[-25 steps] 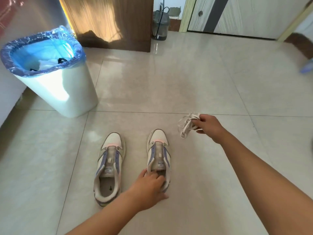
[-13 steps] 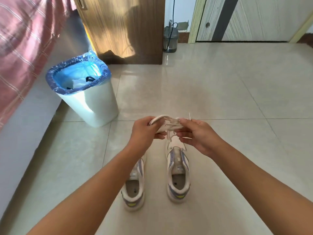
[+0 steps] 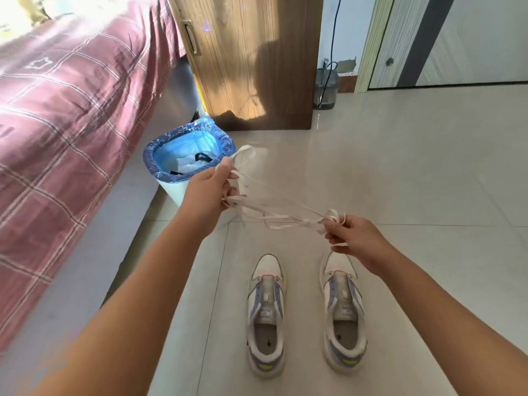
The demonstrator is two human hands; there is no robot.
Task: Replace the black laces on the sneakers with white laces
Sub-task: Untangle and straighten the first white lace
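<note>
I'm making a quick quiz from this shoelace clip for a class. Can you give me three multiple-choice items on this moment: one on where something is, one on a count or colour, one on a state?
1. Where does the bin stand?
A. beside the bed, left of the sneakers
B. right of the sneakers
C. between the sneakers

2. How many sneakers are on the floor?
A. one
B. two
C. three

3. What state are the sneakers' eyelets in?
A. laced in black
B. laced in white
C. unlaced

Answers:
1 A: the bin sits next to the bed.
2 B: a left sneaker and a right sneaker lie side by side.
3 C: no laces run through them; the white laces are stretched between the left hand and the right hand, each with a grip on them.
</note>
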